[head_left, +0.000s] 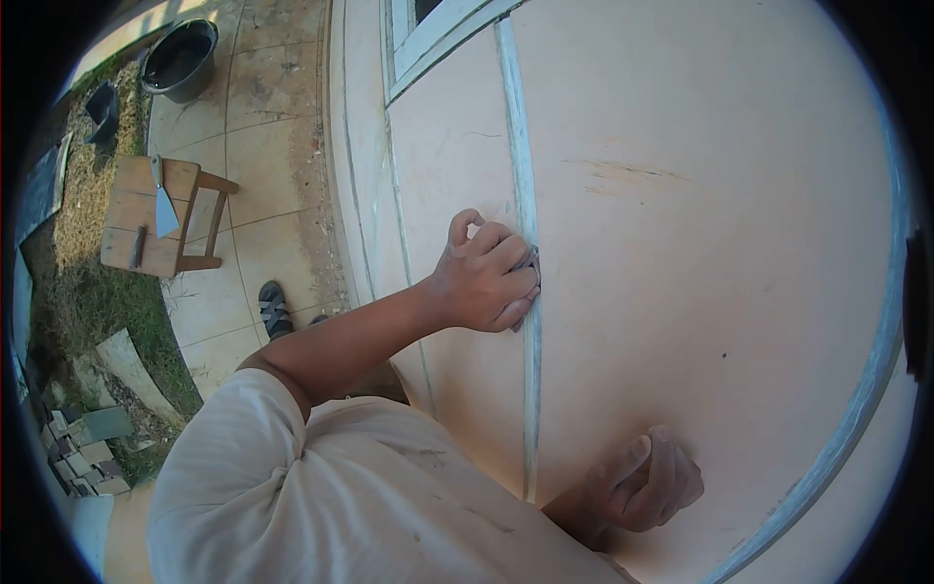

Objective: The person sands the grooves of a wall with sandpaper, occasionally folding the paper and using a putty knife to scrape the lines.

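My left hand (486, 275) is closed round a small dark, thin piece (533, 261), mostly hidden by the fingers, and presses it against the narrow pale-blue strip (531, 389) on the wall. The thumb side of that hand sticks up a little. Lower right, my right hand (650, 482) is held near the pinkish wall (759, 243) with its fingers curled inward; nothing shows in it. Orange-brown scratches mark the wall above the hands.
At the left, a wooden stool (125, 209) bears a putty knife (165, 209) and a small dark object (138, 247). Behind it are a black basin (181, 60) and a smaller dark container (101, 112). A window frame (448, 44) is at the top. Stacked tiles (92, 457) lie lower left.
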`<state>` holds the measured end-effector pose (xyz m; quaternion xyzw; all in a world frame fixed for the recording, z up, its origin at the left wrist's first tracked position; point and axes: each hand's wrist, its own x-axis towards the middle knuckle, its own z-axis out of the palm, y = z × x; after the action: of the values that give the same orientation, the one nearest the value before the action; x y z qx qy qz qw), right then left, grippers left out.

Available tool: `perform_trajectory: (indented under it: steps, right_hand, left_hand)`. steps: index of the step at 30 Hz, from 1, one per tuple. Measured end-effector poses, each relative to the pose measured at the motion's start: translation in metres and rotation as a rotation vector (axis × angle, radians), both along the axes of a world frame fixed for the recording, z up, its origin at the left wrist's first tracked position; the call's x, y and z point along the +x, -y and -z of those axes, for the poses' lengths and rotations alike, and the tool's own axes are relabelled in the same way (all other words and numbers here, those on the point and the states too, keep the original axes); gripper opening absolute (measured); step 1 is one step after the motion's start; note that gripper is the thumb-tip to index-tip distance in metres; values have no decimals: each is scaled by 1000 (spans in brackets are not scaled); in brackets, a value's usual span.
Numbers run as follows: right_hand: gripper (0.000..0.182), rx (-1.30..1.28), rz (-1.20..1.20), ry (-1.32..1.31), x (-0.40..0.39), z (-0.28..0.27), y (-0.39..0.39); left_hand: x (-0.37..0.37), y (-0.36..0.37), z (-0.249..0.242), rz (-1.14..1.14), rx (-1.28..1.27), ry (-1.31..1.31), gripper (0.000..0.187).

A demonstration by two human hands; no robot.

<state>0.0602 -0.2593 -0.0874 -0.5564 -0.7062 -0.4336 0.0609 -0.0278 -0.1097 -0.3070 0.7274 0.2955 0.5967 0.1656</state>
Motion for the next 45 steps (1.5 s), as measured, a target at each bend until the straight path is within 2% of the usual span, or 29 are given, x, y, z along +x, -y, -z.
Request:
perform_trajectory:
  steps: [4, 6, 7, 9, 11, 13, 18, 20, 24, 26, 30, 33, 36, 41, 43, 44, 45]
  right_hand:
    - [12, 8, -5, 14, 0, 0, -2]
    - [12, -2, 4, 12, -2, 0, -2]
    - [12, -4, 15, 10, -3, 1, -2]
    - [12, -4, 28, -3, -3, 2, -1]
    - [12, -2, 46, -18, -4, 3, 0]
    - [12, 13, 43, -38, -3, 3, 0]
    - [12, 25, 25, -34, -3, 4, -1]
    - [12, 26, 32, -43, -2, 4, 0]
    - [13, 29, 19, -42, -1, 5, 0]
    - [13, 42, 10, -43, -1, 5, -2]
    - [13, 48, 15, -36, -2, 5, -2]
    - [13, 46, 20, -32, -2, 5, -1]
    - [13, 49, 4, -31, 1, 4, 0]
    - [13, 54, -10, -40, 1, 5, -2]
    - [12, 46, -15, -36, 3, 5, 0]
    - [12, 53, -20, -41, 3, 5, -1]
    - [12, 52, -25, -36, 3, 5, -1]
  left_hand:
    - [-2, 2, -2, -16, -39, 10, 11]
    - [-7, 4, -6, 7, -275, 55, 19]
    - [-9, 3, -7, 7, -282, 55, 19]
    - [-12, -6, -5, 13, -585, 168, 25]
    - [-17, -24, -5, -24, -604, 182, 27]
    - [-24, -41, -17, 110, -933, 339, 28]
    - [-30, -54, -29, 171, -825, 206, 27]
    - [-31, -41, -27, 136, -655, 112, 20]
    - [-41, -51, -30, 174, -762, -7, 27]
    - [-43, -63, -28, 272, -837, 7, 17]
    - [-33, -40, -31, 177, -751, -17, 19]
    - [-26, -35, -25, 173, -779, 135, 24]
    - [-34, -60, -28, 79, -966, 343, 28]
    - [-30, -92, -34, 65, -1080, 485, 28]
    - [-12, -77, -23, -138, -663, 139, 29]
    - [-4, -61, -25, -108, -666, 148, 31]
    - [-3, -51, -24, -95, -651, 51, 31]
